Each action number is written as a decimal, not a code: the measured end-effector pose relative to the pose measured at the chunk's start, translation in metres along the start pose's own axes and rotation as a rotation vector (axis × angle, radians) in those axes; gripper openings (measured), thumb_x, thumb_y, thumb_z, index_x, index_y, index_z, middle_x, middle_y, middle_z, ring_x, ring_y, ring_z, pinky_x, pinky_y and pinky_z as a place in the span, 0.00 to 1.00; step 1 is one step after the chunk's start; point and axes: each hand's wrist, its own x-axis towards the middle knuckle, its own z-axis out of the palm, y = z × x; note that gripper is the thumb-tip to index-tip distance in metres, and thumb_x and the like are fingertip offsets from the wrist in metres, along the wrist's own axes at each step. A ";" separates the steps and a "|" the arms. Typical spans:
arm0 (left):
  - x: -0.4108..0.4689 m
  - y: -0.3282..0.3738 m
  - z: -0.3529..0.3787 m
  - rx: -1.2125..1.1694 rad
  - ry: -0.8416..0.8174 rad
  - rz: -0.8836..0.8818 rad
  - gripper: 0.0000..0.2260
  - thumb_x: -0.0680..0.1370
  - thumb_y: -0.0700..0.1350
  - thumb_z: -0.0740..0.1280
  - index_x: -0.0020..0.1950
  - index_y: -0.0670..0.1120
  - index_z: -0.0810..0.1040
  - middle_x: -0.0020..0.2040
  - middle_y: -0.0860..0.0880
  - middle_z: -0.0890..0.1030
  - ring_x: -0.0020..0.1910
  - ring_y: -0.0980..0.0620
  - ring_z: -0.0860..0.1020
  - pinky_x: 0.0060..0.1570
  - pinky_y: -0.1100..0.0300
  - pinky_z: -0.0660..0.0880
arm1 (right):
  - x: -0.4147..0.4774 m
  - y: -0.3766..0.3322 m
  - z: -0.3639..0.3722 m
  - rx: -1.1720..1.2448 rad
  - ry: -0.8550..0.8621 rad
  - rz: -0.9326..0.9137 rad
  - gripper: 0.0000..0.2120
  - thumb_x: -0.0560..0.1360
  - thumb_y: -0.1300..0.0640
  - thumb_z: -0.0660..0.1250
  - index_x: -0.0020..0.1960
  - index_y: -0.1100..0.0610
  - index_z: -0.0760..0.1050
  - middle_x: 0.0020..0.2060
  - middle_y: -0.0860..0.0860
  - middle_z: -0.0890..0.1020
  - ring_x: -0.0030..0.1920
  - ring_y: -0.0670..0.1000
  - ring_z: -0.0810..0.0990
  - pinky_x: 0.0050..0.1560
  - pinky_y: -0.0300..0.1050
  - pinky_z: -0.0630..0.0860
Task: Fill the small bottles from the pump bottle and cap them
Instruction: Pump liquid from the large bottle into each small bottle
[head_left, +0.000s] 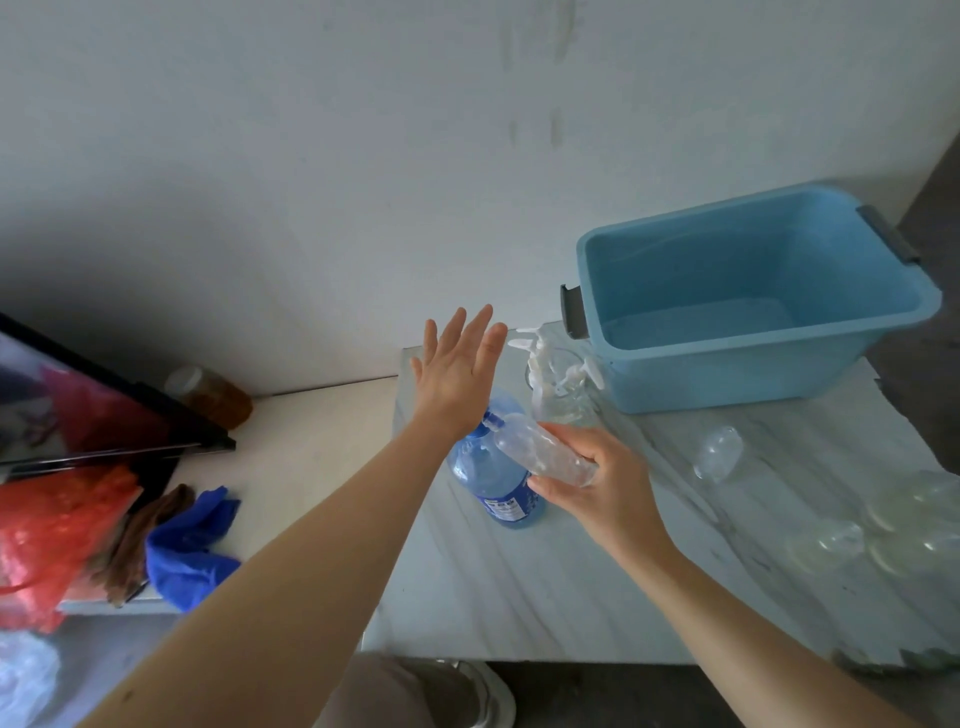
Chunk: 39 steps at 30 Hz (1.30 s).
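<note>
A blue pump bottle (493, 480) stands on the marble table (519, 582), its blue spout near my left wrist. My right hand (597, 483) grips a small clear bottle (540, 452) tilted sideways, its open mouth right at the pump spout. My left hand (457, 369) is flat, fingers spread, the heel of the palm resting over the pump head. Behind them a clear container (563, 395) holds white pump caps (535, 348). Another small clear bottle (719, 452) lies on the table to the right.
A blue plastic tub (753, 296) sits at the back right against the wall. Several clear bottles (893, 530) lie at the right edge. On the lower left surface are a blue cloth (192, 540), red plastic bags (57, 530), a brown jar (213, 395) and a dark frame.
</note>
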 end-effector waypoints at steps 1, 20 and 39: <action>0.000 0.000 0.000 -0.002 0.002 -0.002 0.27 0.78 0.65 0.42 0.76 0.61 0.55 0.79 0.54 0.52 0.78 0.50 0.41 0.74 0.41 0.41 | 0.000 0.001 0.000 0.001 0.002 -0.002 0.22 0.61 0.52 0.73 0.55 0.43 0.79 0.49 0.42 0.83 0.50 0.42 0.80 0.50 0.34 0.74; 0.007 -0.001 -0.012 -0.036 0.056 0.024 0.32 0.75 0.69 0.36 0.76 0.61 0.56 0.78 0.53 0.54 0.78 0.50 0.43 0.75 0.43 0.41 | 0.005 -0.017 -0.008 -0.050 0.028 -0.070 0.22 0.62 0.57 0.76 0.54 0.42 0.78 0.46 0.33 0.80 0.49 0.39 0.78 0.51 0.33 0.72; 0.007 -0.006 0.007 -0.028 0.056 -0.016 0.37 0.72 0.73 0.36 0.76 0.58 0.60 0.78 0.52 0.58 0.78 0.52 0.46 0.75 0.43 0.43 | 0.001 -0.002 -0.001 0.009 0.002 0.018 0.22 0.61 0.53 0.73 0.55 0.44 0.79 0.49 0.41 0.82 0.51 0.41 0.79 0.53 0.40 0.76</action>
